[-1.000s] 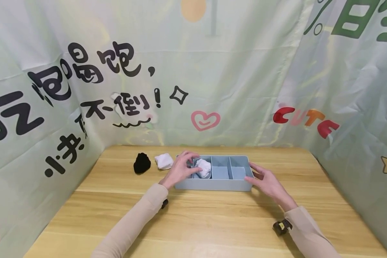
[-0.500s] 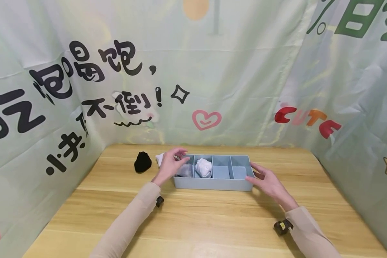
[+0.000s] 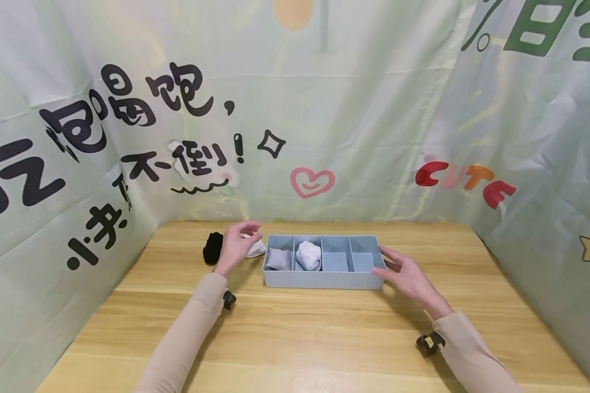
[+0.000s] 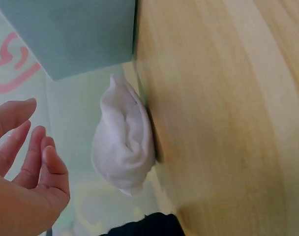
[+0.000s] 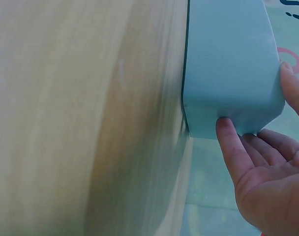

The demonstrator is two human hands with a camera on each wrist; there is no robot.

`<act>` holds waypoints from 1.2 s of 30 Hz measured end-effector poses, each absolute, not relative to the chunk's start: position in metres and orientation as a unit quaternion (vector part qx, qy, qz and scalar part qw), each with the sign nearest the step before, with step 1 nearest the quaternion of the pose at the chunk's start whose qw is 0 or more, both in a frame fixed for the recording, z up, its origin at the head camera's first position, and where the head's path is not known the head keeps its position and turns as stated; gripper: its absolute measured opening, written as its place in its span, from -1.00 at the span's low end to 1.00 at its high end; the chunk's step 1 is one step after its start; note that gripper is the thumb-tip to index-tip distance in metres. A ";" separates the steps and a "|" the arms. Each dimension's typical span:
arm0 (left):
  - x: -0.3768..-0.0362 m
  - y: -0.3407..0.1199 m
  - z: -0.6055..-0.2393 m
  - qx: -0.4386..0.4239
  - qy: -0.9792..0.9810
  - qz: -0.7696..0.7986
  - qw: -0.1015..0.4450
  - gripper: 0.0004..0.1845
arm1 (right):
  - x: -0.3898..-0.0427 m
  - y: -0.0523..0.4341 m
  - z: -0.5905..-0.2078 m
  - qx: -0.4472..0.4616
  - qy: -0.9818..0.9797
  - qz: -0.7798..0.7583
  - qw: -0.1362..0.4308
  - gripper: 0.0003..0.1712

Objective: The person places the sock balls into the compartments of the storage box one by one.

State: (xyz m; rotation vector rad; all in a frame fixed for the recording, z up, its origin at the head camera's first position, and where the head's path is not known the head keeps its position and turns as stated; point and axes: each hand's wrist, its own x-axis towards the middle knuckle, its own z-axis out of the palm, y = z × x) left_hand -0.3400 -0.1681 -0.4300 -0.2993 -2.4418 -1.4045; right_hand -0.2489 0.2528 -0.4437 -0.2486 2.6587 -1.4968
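Note:
A pale blue divided storage box stands on the table. Its leftmost section holds a grey cloth bundle, and the section beside that a white cloth bundle. My right hand grips the box's right end, thumb at the front corner rim and fingers against the end wall. Left of the box, my left hand hovers with loosely bent fingers and nothing in them. Near it lies another white bundle, like a rolled sock, partly hidden by the hand in the head view. A black bundle lies farther left.
The wooden table reaches back to a printed fabric backdrop, which also rises at both sides. The box's two right-hand sections show bare floors. A small black camera sits on each wrist.
My left hand has drawn back from over the box's left sections to the left, over the loose white bundle. The grey bundle has come into view. My right hand stays at the box's end.

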 end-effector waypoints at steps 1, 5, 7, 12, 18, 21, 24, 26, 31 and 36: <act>-0.341 -0.170 -0.431 -0.097 -0.855 -0.488 0.147 -0.76 | -0.249 0.253 -0.444 -0.081 0.868 -0.487 0.041 -0.11; -0.343 -0.177 -0.434 -0.062 -0.856 -0.502 0.104 -0.68 | -0.249 0.253 -0.446 -0.081 0.869 -0.487 0.041 -0.10; -0.344 -0.179 -0.435 -0.044 -0.855 -0.513 0.071 -0.64 | -0.248 0.253 -0.446 -0.081 0.868 -0.489 0.042 -0.10; -0.345 -0.180 -0.437 -0.021 -0.859 -0.512 0.003 -0.59 | -0.247 0.253 -0.445 -0.079 0.868 -0.489 0.043 -0.12; -0.349 -0.180 -0.438 -0.018 -0.864 -0.502 -0.035 -0.49 | -0.247 0.253 -0.443 -0.084 0.866 -0.491 0.044 -0.13; -0.351 -0.181 -0.439 -0.011 -0.862 -0.504 -0.048 -0.45 | -0.248 0.253 -0.443 -0.085 0.865 -0.492 0.045 -0.13; -0.353 -0.182 -0.440 -0.011 -0.860 -0.508 -0.059 -0.42 | -0.248 0.253 -0.443 -0.083 0.866 -0.491 0.042 -0.13; -0.354 -0.182 -0.441 -0.011 -0.858 -0.509 -0.064 -0.39 | -0.248 0.253 -0.442 -0.082 0.867 -0.490 0.042 -0.13; -0.357 -0.183 -0.445 -0.024 -0.865 -0.494 -0.083 -0.36 | -0.247 0.252 -0.442 -0.083 0.865 -0.493 0.045 -0.13; -0.357 -0.184 -0.448 -0.040 -0.873 -0.478 -0.093 -0.47 | -0.247 0.252 -0.442 -0.084 0.866 -0.491 0.041 -0.15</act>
